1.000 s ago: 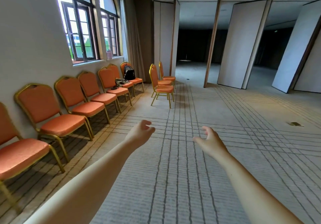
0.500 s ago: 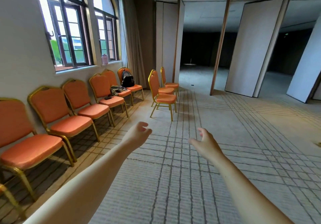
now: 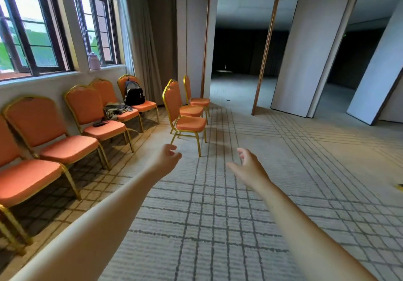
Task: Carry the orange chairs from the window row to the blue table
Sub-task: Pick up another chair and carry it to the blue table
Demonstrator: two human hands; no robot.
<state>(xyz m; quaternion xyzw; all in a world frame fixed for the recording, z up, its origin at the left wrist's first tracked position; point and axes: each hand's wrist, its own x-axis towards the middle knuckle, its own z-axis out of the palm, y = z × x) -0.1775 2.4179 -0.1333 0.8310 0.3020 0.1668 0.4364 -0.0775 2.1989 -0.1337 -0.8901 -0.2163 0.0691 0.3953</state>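
A row of orange chairs with gold frames (image 3: 54,141) stands along the left wall under the windows. Three more orange chairs stand apart in the middle of the room; the nearest of them (image 3: 185,119) is just ahead of my hands. My left hand (image 3: 168,158) is stretched forward, empty, fingers loosely curled, a little short of that chair's front leg. My right hand (image 3: 248,167) is also held out, empty, fingers apart. No blue table is in view.
A black backpack (image 3: 134,94), a bundle of cloth (image 3: 114,109) and a small dark item (image 3: 100,123) lie on the far row chairs. A pink bottle (image 3: 94,61) stands on the windowsill. Tall folding partition panels (image 3: 305,47) stand ahead right, dark room beyond. Patterned carpet underfoot.
I have walked forward along the window row; the chairs and the three standing apart are nearer now. Both hands stay stretched out and empty.
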